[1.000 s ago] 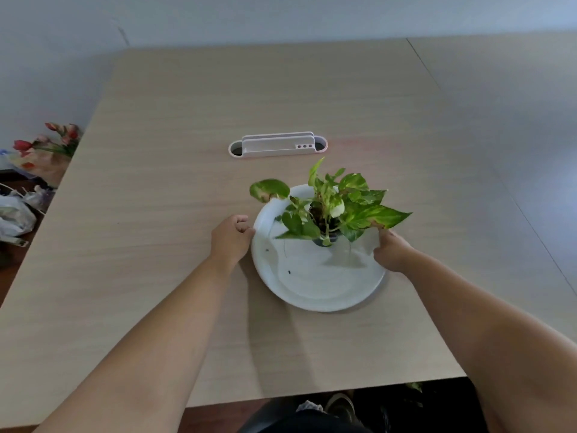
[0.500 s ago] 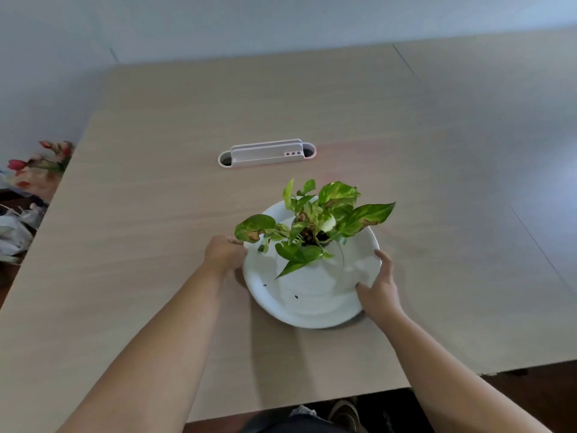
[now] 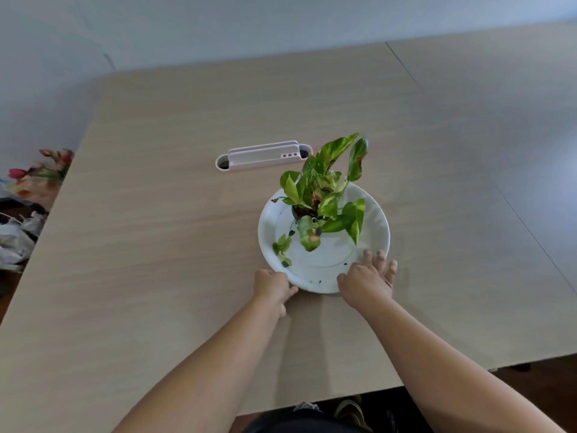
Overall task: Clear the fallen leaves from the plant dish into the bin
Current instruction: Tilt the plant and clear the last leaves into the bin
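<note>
A round white plant dish [image 3: 374, 220] rests on the wooden table [image 3: 156, 245], holding a small potted plant [image 3: 324, 189] with green and yellow leaves. Small fallen leaves [image 3: 282, 246] lie on the dish's left side, with dark crumbs near its front rim. My left hand [image 3: 271, 284] grips the dish's near-left rim. My right hand [image 3: 370, 278] lies on the near-right rim, fingers spread over the edge. No bin shows in this view.
A white cable-port cover [image 3: 263, 156] sits in the table behind the dish. Off the table's left edge are tulips [image 3: 40, 170] and crumpled bags [image 3: 15, 242] on the floor. The table's front edge runs close to my body, with shoes [image 3: 346, 409] below.
The dish has been turned, so the plant now leans to the back right and the fallen leaves face left. Both hands slid round to the near rim.
</note>
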### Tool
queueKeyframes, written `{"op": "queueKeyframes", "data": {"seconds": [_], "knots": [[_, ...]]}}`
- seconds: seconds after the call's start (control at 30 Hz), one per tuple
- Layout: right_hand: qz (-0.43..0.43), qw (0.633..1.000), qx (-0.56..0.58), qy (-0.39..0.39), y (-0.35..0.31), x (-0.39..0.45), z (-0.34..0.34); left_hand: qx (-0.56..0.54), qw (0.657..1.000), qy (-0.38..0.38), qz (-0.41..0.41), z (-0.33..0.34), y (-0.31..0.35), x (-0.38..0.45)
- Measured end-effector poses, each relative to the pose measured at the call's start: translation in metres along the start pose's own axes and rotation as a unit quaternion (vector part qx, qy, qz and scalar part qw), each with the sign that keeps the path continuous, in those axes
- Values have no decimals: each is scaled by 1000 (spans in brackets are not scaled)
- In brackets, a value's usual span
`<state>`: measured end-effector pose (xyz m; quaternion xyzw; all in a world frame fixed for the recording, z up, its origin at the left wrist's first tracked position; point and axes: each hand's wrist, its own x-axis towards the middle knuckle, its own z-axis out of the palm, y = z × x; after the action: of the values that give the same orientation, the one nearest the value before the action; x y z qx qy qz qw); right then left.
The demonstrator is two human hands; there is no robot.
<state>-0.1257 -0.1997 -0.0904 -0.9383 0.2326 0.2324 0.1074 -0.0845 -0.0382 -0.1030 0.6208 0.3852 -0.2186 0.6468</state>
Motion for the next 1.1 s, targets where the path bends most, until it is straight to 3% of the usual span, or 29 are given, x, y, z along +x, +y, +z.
{"op": "queueKeyframes", "data": {"seconds": [0.27, 0.33, 0.4, 0.43, 0.5, 0.6, 0.67, 0.9, 1.03, 1.1], "knots": [[-38, 999, -5, -7, -9, -13, 18, 74, 990, -115, -27, 16, -18, -38], [-62, 998, -1, -6, -3, -14, 15, 109, 991, -77, 5, 10, -15, -30], [-71, 997, 22, 5, 5, -12, 10, 183, 978, 4, 101, -1, -9, -17], [-69, 997, 30, 18, 9, -10, 8, 257, 952, 39, 161, -7, -4, -11], [-63, 997, 36, 34, 15, -6, 5, 424, 857, 74, 284, -17, 6, -2], [-75, 997, 23, 15, 18, -5, 7, 594, 701, 23, 395, -19, 25, 12], [-88, 996, 16, 10, 18, -7, 9, 652, 633, -18, 417, -10, 35, 21], [-94, 989, 113, -3, 22, -6, 11, 751, 518, -82, 401, 18, 68, 54], [-90, 986, 144, 4, 23, -4, 12, 748, 512, -95, 411, 18, 68, 56], [-89, 984, 153, 10, 23, -2, 12, 726, 531, -96, 425, 14, 66, 57]]}}
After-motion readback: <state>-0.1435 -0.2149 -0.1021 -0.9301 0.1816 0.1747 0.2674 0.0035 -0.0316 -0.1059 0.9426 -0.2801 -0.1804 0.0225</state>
